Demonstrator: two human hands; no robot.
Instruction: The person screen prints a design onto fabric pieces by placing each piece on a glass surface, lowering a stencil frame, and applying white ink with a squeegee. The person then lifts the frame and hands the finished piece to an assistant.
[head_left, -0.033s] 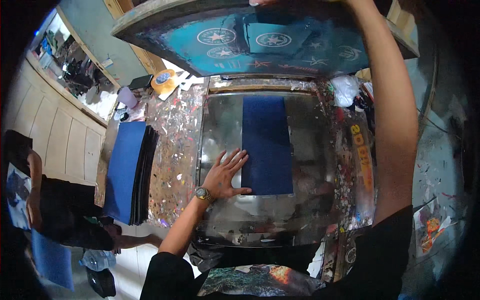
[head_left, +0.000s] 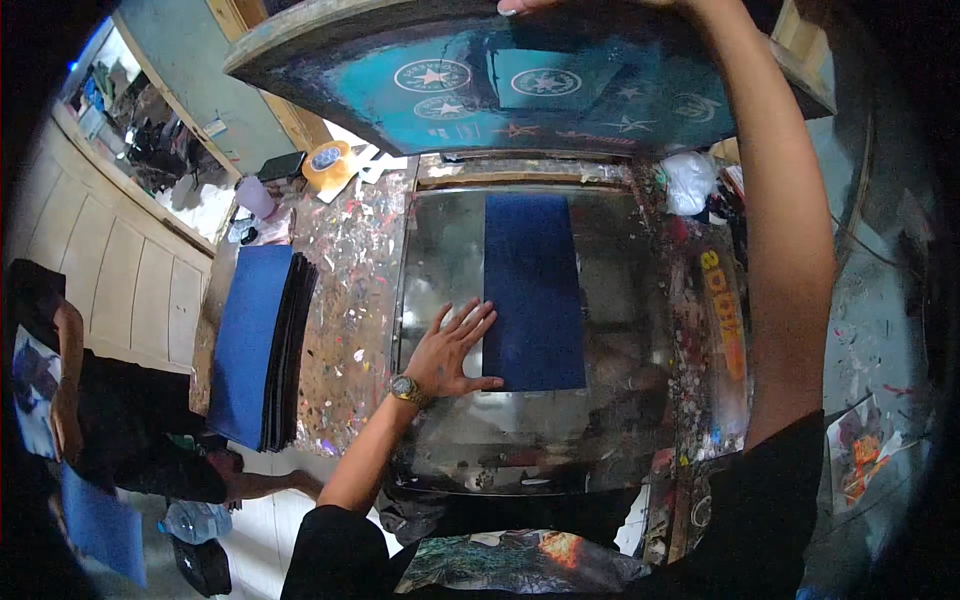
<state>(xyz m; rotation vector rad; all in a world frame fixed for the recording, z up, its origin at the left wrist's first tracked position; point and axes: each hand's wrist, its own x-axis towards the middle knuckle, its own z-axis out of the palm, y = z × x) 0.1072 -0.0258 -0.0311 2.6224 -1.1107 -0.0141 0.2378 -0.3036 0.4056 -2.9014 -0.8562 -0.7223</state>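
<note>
Head view: translucent purple cup (head_left: 256, 198), 10 o'clock; round amber tape roll (head_left: 335, 173), 10:30; crumpled white plastic bag (head_left: 690, 184), 2 o'clock; clear plastic bottle (head_left: 197, 521), 8 o'clock.

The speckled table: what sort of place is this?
Probably a screen-printing workshop: a framed screen with star designs is tilted up beyond a dark board, a blue sheet lies on that board, and the table looks paint-spattered.
</note>
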